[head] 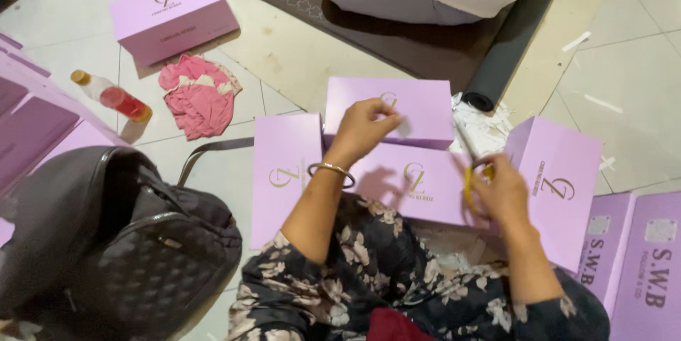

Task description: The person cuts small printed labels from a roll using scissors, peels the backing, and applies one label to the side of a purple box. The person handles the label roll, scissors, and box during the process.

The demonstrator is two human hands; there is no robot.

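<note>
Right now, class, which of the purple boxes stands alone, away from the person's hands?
The purple box at the upper left, beside the pink cloth. The other boxes crowd round the hands.

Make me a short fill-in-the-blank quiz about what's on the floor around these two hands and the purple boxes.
1. The left hand rests on a flat cardboard box coloured ____.
2. The right hand holds a roll of tape coloured ____.
3. The crumpled cloth on the tiled floor is ____.
4. The left wrist wears a metal ____.

Missing words: lilac purple; yellow; pink; bangle
</note>
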